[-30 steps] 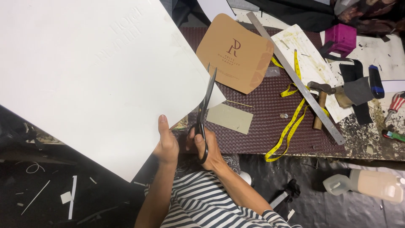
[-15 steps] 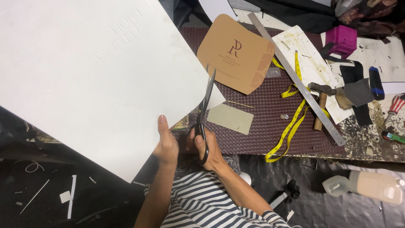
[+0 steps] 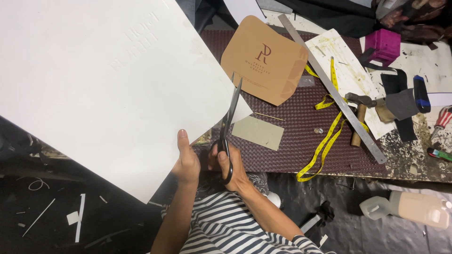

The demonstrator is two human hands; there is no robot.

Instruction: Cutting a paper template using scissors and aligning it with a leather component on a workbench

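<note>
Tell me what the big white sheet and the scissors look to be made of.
White sheet: likely stiff card or board, matte; it stays flat beyond the table edge and bears embossed marks. Scissors: dark metal, probably steel, with a dull sheen along the blades.

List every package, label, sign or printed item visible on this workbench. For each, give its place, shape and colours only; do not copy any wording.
Tan card: top centre on the woven mat, rounded square, dark printed emblem.
White sheet: left, large, faint embossed lettering, held by the left hand and cut by scissors in the right hand.
Plastic bottle: lower right, lying down, beige and translucent.
No screens or signs.
</note>
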